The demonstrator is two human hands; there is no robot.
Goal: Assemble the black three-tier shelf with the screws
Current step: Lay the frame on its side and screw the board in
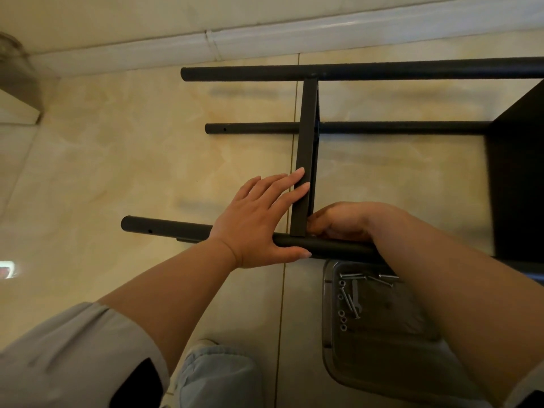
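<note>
The black shelf frame lies on its side on the tiled floor, with three round poles running left to right: a far pole (382,70), a middle pole (259,128) and a near pole (164,226). A black shelf panel (307,128) stands edge-on between the far and near poles. My left hand (259,219) lies flat, fingers straight against the panel's edge, thumb along the near pole. My right hand (344,220) reaches behind the panel at its joint with the near pole, fingers curled and hidden. Another black panel (518,178) closes the frame at the right.
A clear plastic tray (379,357) sits on the floor under my right forearm, holding several silver screws (351,303), nuts and a small wrench. A white baseboard (265,39) runs along the wall beyond the frame. My knee (217,378) is at the bottom centre.
</note>
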